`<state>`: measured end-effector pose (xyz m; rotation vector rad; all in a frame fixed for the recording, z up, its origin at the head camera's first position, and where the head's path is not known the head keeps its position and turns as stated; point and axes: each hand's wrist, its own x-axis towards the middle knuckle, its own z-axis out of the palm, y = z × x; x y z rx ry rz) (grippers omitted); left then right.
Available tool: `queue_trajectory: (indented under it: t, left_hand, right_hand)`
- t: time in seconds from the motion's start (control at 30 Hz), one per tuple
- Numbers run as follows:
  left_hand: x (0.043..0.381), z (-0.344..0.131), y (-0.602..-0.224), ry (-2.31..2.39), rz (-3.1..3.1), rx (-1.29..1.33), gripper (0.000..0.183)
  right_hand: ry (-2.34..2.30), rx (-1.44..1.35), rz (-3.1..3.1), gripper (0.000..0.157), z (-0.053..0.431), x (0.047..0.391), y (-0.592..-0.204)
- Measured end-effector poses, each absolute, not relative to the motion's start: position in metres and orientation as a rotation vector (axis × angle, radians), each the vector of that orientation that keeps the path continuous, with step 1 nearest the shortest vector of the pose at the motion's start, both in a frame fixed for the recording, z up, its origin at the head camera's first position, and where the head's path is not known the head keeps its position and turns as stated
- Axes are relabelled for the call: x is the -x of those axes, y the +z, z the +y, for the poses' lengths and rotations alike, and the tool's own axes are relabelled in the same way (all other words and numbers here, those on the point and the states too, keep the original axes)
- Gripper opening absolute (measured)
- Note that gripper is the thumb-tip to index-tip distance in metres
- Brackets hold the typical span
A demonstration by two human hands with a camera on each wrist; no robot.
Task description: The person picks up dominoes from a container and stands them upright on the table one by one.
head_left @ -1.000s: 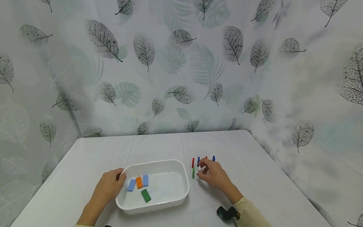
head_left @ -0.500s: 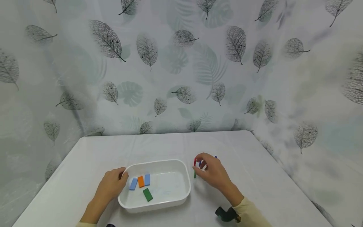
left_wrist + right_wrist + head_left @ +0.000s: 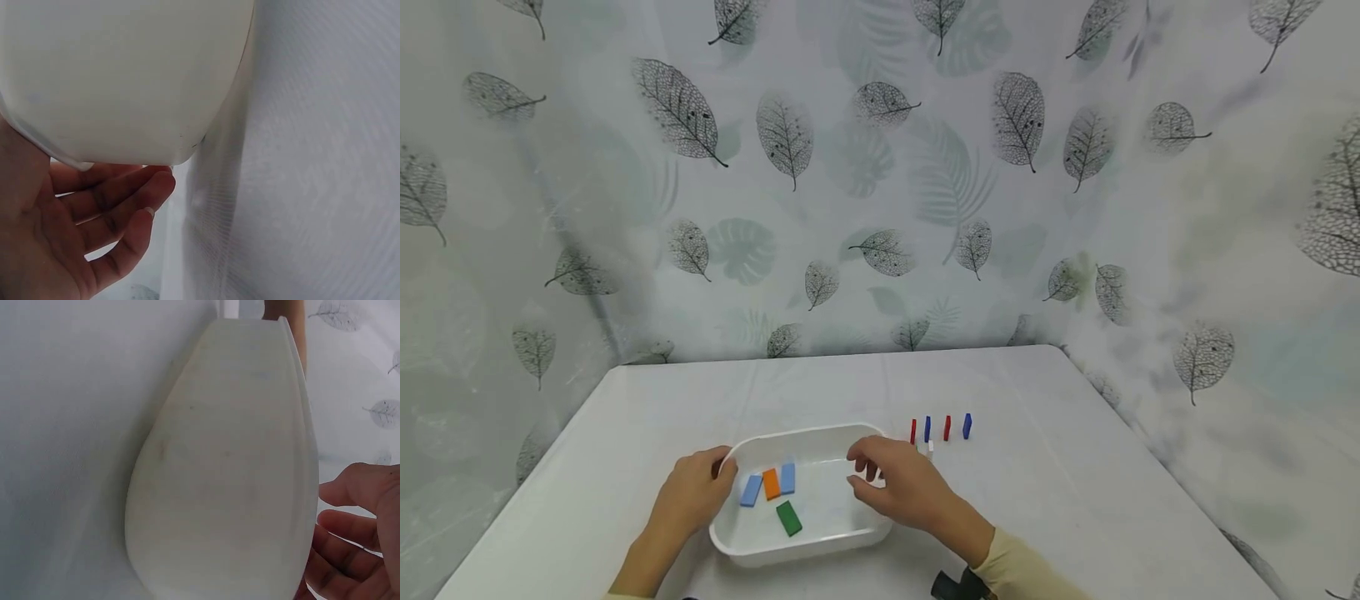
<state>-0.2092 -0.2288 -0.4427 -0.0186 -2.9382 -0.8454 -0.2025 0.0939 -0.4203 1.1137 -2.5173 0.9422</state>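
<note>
My left hand (image 3: 688, 496) grips the left end of a white tray (image 3: 805, 550) at its rim. In the left wrist view the fingers (image 3: 119, 212) lie against the tray's outer wall. Inside the tray lie two light blue blocks (image 3: 751, 491), an orange block (image 3: 771, 484) and a dark green block (image 3: 789, 518). Over the tray's right end hovers my right hand (image 3: 906, 487), thumb and forefinger curved with a gap between their tips. Nothing shows in that gap. The right wrist view has the tray's wall hiding part of those fingers (image 3: 347, 531).
Right of the tray, small blocks stand on the white table (image 3: 1075, 500): a red one (image 3: 947, 427), a blue one (image 3: 967, 426), a white one (image 3: 930, 450) and others. A leaf-patterned curtain (image 3: 850, 208) encloses the back and sides.
My right hand has moved left from the standing blocks to over the tray's right end, uncovering several of them. The left hand keeps its grip on the tray.
</note>
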Motion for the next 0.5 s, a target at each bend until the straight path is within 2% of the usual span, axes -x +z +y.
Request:
queue_trajectory:
  t: [0.5]
  left_hand:
    - [0.21,-0.23,-0.442,-0.841,-2.947,0.016,0.033]
  right_hand:
    - [0.882,-1.231,-2.63,0.018,0.049,0.204,-0.422]
